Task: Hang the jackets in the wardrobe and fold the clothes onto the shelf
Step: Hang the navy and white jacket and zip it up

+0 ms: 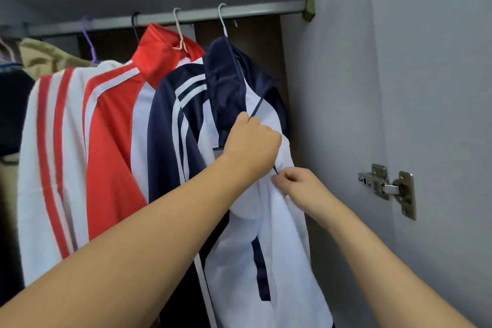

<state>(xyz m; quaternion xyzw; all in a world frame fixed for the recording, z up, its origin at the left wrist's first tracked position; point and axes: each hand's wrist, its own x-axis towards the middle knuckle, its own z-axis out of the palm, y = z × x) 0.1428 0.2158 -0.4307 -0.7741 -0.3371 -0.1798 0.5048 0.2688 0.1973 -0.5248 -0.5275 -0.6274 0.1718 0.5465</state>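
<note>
The navy and white jacket (247,157) hangs at the right end of the rail (165,17), on a white hanger (223,18), just beside the wardrobe's right wall (332,104). Its zip (256,108) runs almost straight up and down the front, tipped a little to the right toward the collar, and that line is what the next move turns on. The left hand (251,145) is higher, fingers curled tight round the front edge where the zip teeth show. The right hand (298,185) is lower and to the right, pinching the cloth at the zip just under the left wrist. The two hands are close together, one above the other along the zip, so any pull would likely run along this line, upward to close it, with the other hand holding the cloth taut. Whether the slider is in the left hand's fingers cannot be told, since the hand hides it

Counted: two striped sports jackets in plain sight, the navy one and a red and white jacket (106,141) touching it on the left. Further left a tan garment (48,57) and something dark (13,104) hang only partly in view. Five hanger hooks show on the rail. One door hinge (391,189) sits on the right wall. No shelf or folded clothes are in view
</note>
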